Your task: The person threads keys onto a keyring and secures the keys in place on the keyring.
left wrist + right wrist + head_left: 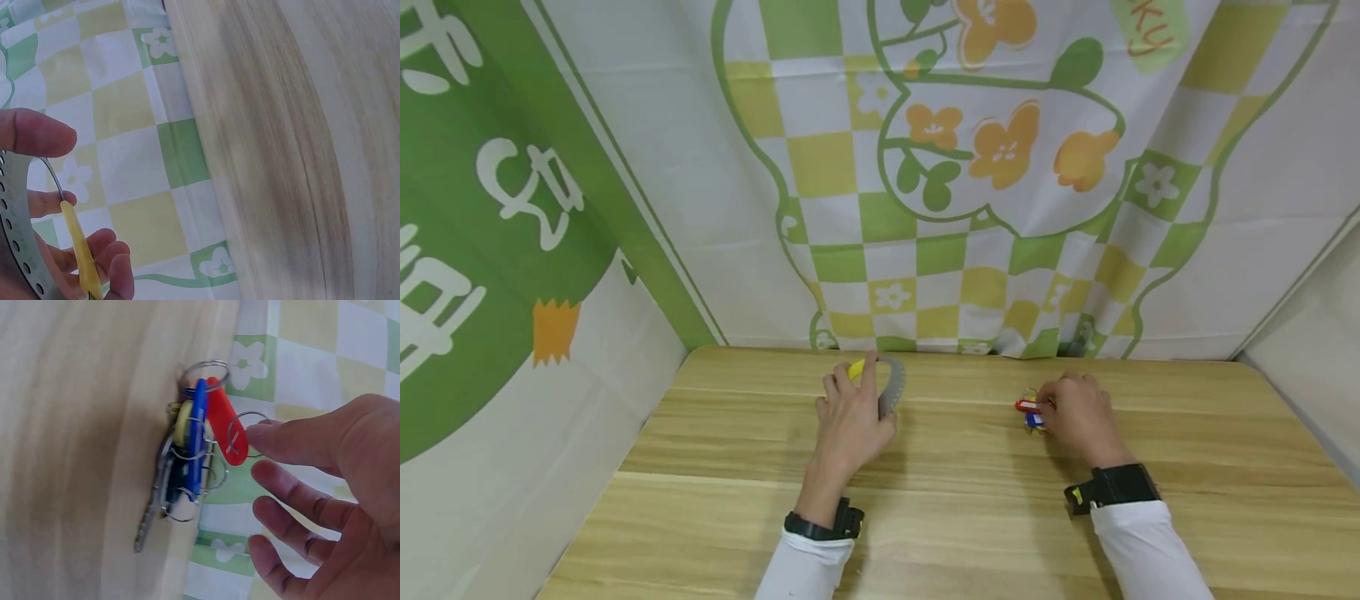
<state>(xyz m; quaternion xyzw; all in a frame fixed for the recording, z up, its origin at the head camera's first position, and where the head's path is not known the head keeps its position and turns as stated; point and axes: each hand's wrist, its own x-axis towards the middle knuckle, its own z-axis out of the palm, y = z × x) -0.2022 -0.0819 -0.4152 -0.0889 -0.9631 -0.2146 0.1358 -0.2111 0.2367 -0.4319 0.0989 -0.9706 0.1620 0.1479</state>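
My left hand [852, 423] holds a ring-shaped item, a grey band [19, 234] with a row of small holes along its edge and a yellow strip [80, 250] on the opposite side. The thumb lies at the band's top and several fingers curl behind the yellow strip. My right hand [1080, 417] pinches a small metal ring at the end of a red key tag [226, 422] between thumb and forefinger. The red tag belongs to a bunch with a blue key tag [198, 440], a yellow tag [182, 425], a key [150, 506] and several metal rings.
Both hands are over the far part of the wooden table [955, 508]. A checked, flower-printed cloth [940, 283] hangs along its back edge, and a green and white cloth [647, 292] hangs on the left side.
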